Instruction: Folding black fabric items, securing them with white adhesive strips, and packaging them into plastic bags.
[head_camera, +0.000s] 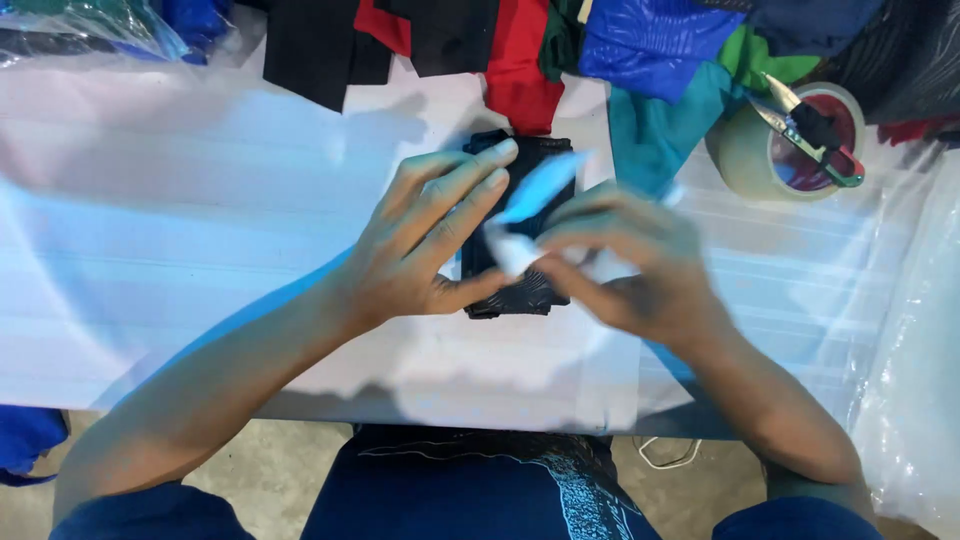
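A folded black garment (520, 290) lies on the white table (200, 220) in front of me. My left hand (425, 245) rests flat on its left side, fingers stretched toward the far edge. My right hand (640, 265) is blurred with motion and pinches a small white and light blue piece, perhaps a tag or paper (530, 205), just above the black garment.
Red (520, 60), black (320, 45), blue (650, 40), teal (655, 130) and green (775, 60) cloth pieces are piled along the far edge. A roll of tape (760, 150) with small snips (815, 130) lying on it sits at the far right. Clear plastic (915, 380) hangs at right.
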